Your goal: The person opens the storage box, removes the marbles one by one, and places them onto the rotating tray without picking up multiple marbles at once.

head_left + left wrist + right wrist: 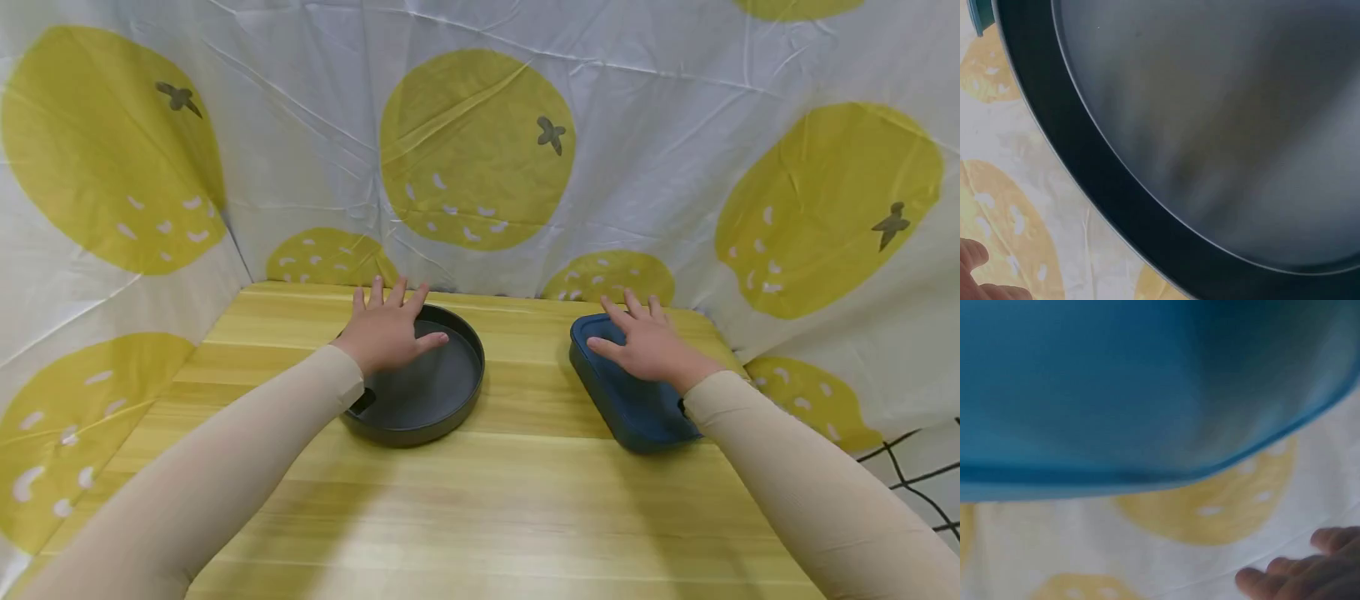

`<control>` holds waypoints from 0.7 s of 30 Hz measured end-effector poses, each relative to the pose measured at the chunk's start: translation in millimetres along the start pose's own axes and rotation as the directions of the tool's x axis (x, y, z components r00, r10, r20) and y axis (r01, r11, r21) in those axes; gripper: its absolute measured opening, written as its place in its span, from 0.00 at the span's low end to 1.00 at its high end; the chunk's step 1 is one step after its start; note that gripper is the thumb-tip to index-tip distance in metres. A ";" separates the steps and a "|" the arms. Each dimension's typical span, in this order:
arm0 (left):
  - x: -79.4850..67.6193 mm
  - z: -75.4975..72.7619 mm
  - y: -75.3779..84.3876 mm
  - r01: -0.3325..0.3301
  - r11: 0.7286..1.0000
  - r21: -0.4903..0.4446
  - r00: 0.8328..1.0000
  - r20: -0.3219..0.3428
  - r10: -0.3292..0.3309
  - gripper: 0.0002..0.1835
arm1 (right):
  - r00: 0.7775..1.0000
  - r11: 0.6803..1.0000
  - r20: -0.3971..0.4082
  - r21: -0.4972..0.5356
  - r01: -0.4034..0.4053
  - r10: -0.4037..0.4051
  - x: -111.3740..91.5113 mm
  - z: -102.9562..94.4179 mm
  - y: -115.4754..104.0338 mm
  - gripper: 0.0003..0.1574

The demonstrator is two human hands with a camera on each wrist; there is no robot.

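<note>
My left hand [387,335] is spread over the upper left part of a round dark grey pan [431,392], fingers straight and holding nothing. In the left wrist view the pan's flat inside [1210,125] fills most of the picture, and a few fingertips show at the lower left corner. Over a blue rectangular container [611,400] with rounded corners, my right hand [648,343] is spread too, with nothing in its grasp. The right wrist view shows the container's blue wall [1085,412] and the fingers at the lower right. Whether either hand touches the thing below it, I cannot tell.
Both vessels stand toward the back of a light wooden table [495,517], with a gap between them. A white cloth [645,167] printed with yellow fruit hangs behind and at the sides. Part of a black grid on white [918,475] shows at the right edge.
</note>
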State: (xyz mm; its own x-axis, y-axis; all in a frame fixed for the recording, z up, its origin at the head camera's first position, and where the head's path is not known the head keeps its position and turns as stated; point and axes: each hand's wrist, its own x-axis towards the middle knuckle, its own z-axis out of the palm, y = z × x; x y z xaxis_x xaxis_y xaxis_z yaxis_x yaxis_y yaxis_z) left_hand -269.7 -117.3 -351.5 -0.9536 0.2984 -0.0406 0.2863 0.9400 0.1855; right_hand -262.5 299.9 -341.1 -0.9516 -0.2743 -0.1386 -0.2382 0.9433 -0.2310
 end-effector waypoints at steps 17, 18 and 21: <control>-18.6 2.9 0.8 -0.044 0.999 -0.015 0.999 0.023 0.044 0.54 | 0.999 0.999 0.039 0.030 -0.023 0.021 -58.1 15.2 97.1 0.61; -19.4 3.7 1.9 -0.052 0.998 -0.019 0.998 0.021 0.053 0.54 | 0.999 0.999 0.040 0.032 -0.024 0.022 -59.5 16.9 99.5 0.61; -22.1 6.0 5.4 -0.073 0.997 -0.028 0.997 0.012 0.073 0.53 | 0.999 0.999 0.043 0.039 -0.026 0.024 -62.8 21.4 105.4 0.61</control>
State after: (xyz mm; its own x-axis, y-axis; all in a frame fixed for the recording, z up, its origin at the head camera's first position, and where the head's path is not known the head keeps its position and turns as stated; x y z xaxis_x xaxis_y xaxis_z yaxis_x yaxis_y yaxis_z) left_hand -246.5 -117.9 -355.5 -0.9289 0.3683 -0.0384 0.3522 0.9107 0.2159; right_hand -223.7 412.5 -377.3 -0.9479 -0.2591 -0.1852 -0.2058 0.9421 -0.2646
